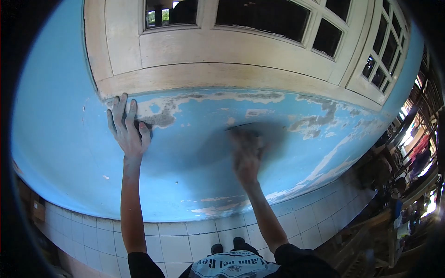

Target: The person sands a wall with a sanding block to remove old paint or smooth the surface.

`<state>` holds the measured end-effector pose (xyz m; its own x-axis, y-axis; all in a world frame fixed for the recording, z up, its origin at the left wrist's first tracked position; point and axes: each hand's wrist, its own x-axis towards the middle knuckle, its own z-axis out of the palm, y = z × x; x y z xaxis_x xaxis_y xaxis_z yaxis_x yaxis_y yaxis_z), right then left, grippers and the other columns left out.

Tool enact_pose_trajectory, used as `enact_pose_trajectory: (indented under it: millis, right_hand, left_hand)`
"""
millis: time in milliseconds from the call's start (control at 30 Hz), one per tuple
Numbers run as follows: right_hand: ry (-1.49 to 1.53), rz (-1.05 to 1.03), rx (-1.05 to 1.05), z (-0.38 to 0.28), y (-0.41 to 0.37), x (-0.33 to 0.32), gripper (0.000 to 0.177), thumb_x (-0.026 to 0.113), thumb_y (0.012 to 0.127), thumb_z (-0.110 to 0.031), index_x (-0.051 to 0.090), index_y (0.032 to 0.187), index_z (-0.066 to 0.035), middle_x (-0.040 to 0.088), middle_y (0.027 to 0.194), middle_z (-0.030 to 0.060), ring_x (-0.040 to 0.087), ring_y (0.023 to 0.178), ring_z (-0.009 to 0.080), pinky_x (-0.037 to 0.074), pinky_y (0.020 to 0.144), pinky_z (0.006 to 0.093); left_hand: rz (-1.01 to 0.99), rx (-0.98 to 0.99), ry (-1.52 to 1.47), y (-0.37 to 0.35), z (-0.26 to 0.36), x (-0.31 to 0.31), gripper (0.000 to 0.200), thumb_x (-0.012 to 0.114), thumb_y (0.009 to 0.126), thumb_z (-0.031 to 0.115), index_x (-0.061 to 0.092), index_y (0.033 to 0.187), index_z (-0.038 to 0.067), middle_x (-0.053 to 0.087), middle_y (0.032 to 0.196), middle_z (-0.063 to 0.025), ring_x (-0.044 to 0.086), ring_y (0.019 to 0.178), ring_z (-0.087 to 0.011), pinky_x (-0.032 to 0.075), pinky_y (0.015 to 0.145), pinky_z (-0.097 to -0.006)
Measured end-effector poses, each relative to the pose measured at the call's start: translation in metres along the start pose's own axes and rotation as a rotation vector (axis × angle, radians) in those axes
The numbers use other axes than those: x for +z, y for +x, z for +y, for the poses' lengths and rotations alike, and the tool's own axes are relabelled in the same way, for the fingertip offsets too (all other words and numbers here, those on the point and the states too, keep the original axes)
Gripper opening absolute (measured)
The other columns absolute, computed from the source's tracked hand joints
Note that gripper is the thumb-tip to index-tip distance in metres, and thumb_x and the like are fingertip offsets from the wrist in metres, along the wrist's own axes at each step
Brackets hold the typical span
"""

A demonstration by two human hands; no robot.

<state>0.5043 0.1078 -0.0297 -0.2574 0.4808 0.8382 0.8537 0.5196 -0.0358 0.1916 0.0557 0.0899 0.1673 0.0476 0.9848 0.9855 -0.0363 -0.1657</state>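
Observation:
My left hand [130, 125] lies against the blue wall [185, 148] just below the left corner of the window frame, fingers spread and holding nothing. Pale dust coats its fingers. My right hand [247, 155] is at the middle of the wall, smeared by motion. Its fingers look closed around something flat with a thin dark edge, whose kind is too blurred to make out. Around and above both hands, peeled patches [194, 98] show white and grey under the blue paint.
A cream wooden window frame [185, 76] with dark panes runs above the wall. White floor tiles [174, 243] meet its foot, where my dark shoes [238, 242] show. Wooden clutter [371, 231] stands at the right, and a cardboard box [38, 209] at the far left.

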Motion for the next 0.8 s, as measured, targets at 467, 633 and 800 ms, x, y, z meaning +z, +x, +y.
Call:
enact_pose_trajectory:
  millis: [467, 633, 800]
  right_hand:
    - [0.362, 0.236, 0.062, -0.045, 0.067, -0.019, 0.048, 0.047, 0.094, -0.032, 0.045, 0.139, -0.015, 0.038, 0.146, 0.0128, 0.028, 0.139, 0.0316, 0.003, 0.111, 0.0604]
    - [0.247, 0.208, -0.038, -0.062, 0.060, -0.007, 0.049, 0.046, 0.095, -0.033, 0.043, 0.139, -0.010, 0.036, 0.148, 0.0110, 0.020, 0.140, 0.0397, 0.000, 0.109, 0.0635]
    - [0.169, 0.329, 0.056, -0.039, 0.075, -0.010, 0.049, 0.046, 0.096, -0.030, 0.042, 0.140, -0.010, 0.034, 0.147, 0.0178, 0.020, 0.140, 0.0411, 0.002, 0.109, 0.0623]
  left_hand:
    - [0.026, -0.020, 0.031, 0.001, 0.002, 0.002, 0.045, 0.031, 0.097, 0.033, 0.049, 0.127, 0.006, 0.046, 0.138, -0.0166, 0.037, 0.132, -0.0350, 0.021, 0.108, -0.0554]
    - [-0.021, -0.026, 0.005, 0.000, 0.002, 0.000, 0.045, 0.032, 0.097, 0.034, 0.045, 0.129, 0.005, 0.042, 0.140, -0.0197, 0.036, 0.132, -0.0388, 0.019, 0.108, -0.0565]
    - [-0.009, -0.020, 0.010, -0.002, 0.001, 0.002, 0.045, 0.033, 0.096, 0.034, 0.046, 0.129, 0.005, 0.042, 0.140, -0.0182, 0.036, 0.131, -0.0371, 0.020, 0.108, -0.0562]
